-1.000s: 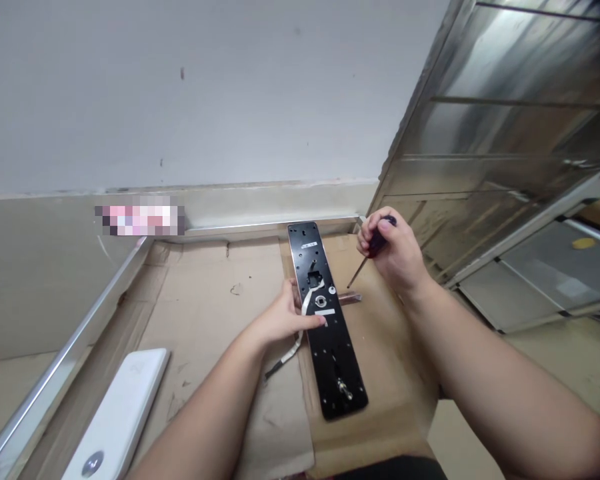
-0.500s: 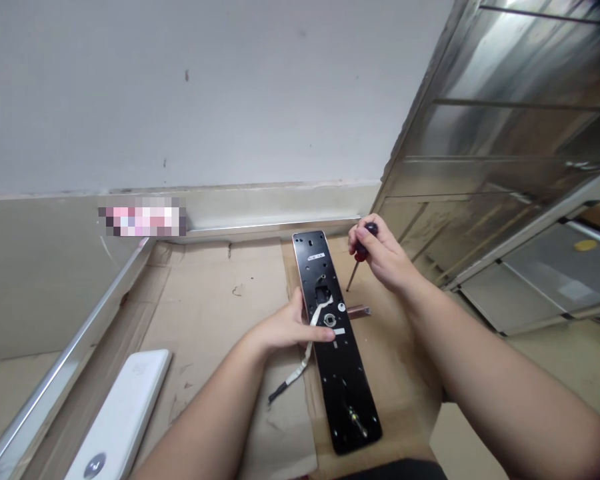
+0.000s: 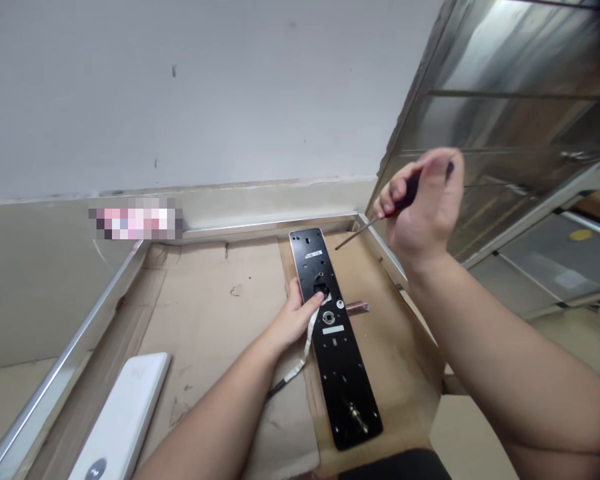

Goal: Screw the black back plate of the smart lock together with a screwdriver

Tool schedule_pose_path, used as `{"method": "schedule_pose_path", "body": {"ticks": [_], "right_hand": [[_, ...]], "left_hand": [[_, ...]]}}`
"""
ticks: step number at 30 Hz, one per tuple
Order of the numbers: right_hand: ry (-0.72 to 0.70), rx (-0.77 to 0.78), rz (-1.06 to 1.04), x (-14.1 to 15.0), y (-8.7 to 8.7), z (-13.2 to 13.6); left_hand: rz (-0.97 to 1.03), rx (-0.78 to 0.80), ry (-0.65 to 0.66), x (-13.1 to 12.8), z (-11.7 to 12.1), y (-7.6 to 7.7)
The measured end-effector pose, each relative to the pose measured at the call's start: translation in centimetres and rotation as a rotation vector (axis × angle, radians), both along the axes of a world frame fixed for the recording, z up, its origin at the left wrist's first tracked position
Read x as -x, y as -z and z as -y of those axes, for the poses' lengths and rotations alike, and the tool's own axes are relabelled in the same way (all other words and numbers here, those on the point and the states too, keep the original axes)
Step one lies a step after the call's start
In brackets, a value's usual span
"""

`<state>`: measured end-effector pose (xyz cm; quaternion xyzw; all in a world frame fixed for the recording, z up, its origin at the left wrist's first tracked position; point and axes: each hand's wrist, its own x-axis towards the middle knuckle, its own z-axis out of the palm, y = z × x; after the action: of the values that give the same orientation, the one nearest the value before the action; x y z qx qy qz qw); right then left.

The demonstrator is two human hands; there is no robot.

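A long black lock panel [image 3: 343, 373] lies face down on brown cardboard [image 3: 215, 313], its back with several holes facing up. My left hand [image 3: 295, 319] rests on the panel's left edge, fingers pressed on it near a white ribbon cable [image 3: 307, 340] that trails off to the left. A copper-coloured handle stub [image 3: 356, 306] sticks out on the panel's right. My right hand [image 3: 423, 210] is raised above and to the right of the panel, closed round a dark-handled screwdriver [image 3: 380, 217] whose tip points down-left toward the panel's top end.
A white lock cover [image 3: 123, 417] lies on the cardboard at the lower left. Metal trim [image 3: 70, 353] borders the cardboard on the left and back. A shiny metal door [image 3: 505, 127] stands at the right, beside a grey wall [image 3: 180, 93].
My right hand has lifted the screwdriver up and to the right, away from the panel. My left hand slid slightly up along the panel's edge. The panel barely moved.
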<state>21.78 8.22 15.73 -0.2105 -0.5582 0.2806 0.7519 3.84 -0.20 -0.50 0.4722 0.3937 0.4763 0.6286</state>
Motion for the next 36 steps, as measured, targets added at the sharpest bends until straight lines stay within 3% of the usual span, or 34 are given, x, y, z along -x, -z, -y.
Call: {"method": "schedule_pose_path", "body": {"ticks": [4, 7, 16, 36], "right_hand": [[-0.055, -0.067, -0.007, 3.4, -3.1, -1.2], [-0.131, -0.066, 0.100, 5.6, -3.8, -2.4], [-0.198, 0.028, 0.108, 8.3, -3.1, -3.5], [-0.229, -0.018, 0.054, 8.4, -2.9, -3.8]], "left_hand": [[0.011, -0.024, -0.012, 0.0, -0.1, 0.3], [0.006, -0.021, -0.020, 0.0, -0.2, 0.4], [0.001, -0.024, 0.004, 0.1, -0.4, 0.5], [0.048, 0.014, 0.030, 0.3, -0.4, 0.3]]}}
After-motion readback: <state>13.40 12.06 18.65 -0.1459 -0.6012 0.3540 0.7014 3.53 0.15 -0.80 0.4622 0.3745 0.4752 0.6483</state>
